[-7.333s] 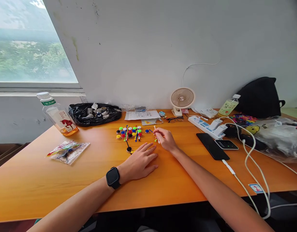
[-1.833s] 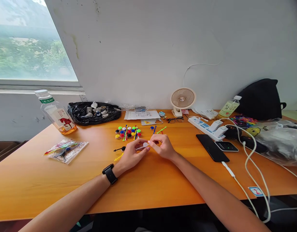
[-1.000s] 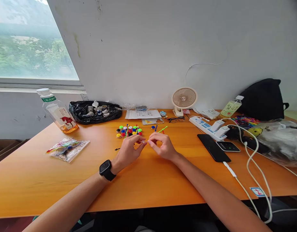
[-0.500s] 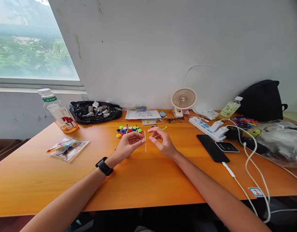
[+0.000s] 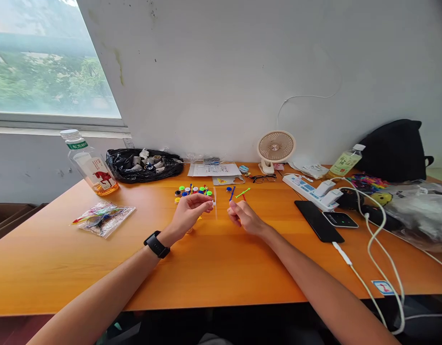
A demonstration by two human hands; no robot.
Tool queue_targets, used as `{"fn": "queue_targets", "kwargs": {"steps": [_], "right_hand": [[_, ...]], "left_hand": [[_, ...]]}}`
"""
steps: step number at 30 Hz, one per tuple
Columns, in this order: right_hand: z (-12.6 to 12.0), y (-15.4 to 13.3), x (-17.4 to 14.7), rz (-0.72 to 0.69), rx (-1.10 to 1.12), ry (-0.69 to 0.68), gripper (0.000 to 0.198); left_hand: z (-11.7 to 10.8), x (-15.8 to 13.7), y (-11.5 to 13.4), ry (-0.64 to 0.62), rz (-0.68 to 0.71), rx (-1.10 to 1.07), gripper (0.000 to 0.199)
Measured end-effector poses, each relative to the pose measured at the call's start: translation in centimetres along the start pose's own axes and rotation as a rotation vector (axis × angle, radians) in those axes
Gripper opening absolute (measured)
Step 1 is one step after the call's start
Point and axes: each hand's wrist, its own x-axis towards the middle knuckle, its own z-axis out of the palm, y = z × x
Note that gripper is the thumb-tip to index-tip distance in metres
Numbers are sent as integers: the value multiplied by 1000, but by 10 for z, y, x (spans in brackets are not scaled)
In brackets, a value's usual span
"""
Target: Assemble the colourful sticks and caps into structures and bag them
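Note:
My left hand [image 5: 189, 211], with a black watch on its wrist, pinches a small white piece [image 5: 213, 204] between thumb and fingers. At the tip of that piece stands a thin, pale upright strip [image 5: 215, 196], blurred and see-through. My right hand [image 5: 244, 214] is just to the right of the strip, apart from it, its fingers curled in and the thumb against them; no held thing shows. Several coloured round caps [image 5: 182, 189] lie beyond my left hand. Past my right hand are a blue stick [image 5: 232, 193], a green arrow [image 5: 243, 192] and a partly hidden red piece [image 5: 244, 197].
A drink bottle [image 5: 93, 165], a clear bag [image 5: 103, 218] and a black plastic bag [image 5: 145, 165] are on the left. Behind stands a small fan [image 5: 276, 146] near glasses [image 5: 263, 178]. A power strip [image 5: 309, 190], phone [image 5: 318, 221] and white cables [image 5: 382, 249] occupy the right.
My right hand has gone from spread fingers to curled ones and moved slightly right and down. The upright strip has turned from sharp white to blurred. The view has shifted slightly.

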Motion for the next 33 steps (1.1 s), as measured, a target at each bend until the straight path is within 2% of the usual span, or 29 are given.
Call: {"fn": "queue_targets", "kwargs": {"steps": [2,6,9,12,14,16,19,22,26,29,33], "right_hand": [[-3,3,2,41,54,-16,76],[-9,13,7,36,48,162,75],[-17,28,11,58,-124,322,52],[-27,47,14,107,-362,372,23],[-33,56,14,107,-445,364,21],[-37,59,14,53,-439,331,26],[-39,54,13,-21,-394,164,40],[-39,47,10,-3,-396,-31,38],[-38,44,6,36,-356,-141,31],[-38,44,7,-1,-381,-116,33],[-33,50,10,-120,-548,101,30]], "left_hand": [[0,0,0,6,-6,-10,35],[1,-1,-1,0,-32,-13,35],[1,-1,0,0,-55,-12,36],[2,-2,0,-11,-70,3,36],[2,-1,-2,-23,-71,15,36],[2,-1,-4,-34,-70,24,36],[1,1,-8,-43,-74,29,38],[-1,3,-11,-45,-70,22,39],[-1,3,-12,-43,-63,23,40],[-1,2,-11,-48,-69,31,41],[-1,2,-13,-59,-72,44,41]]}}
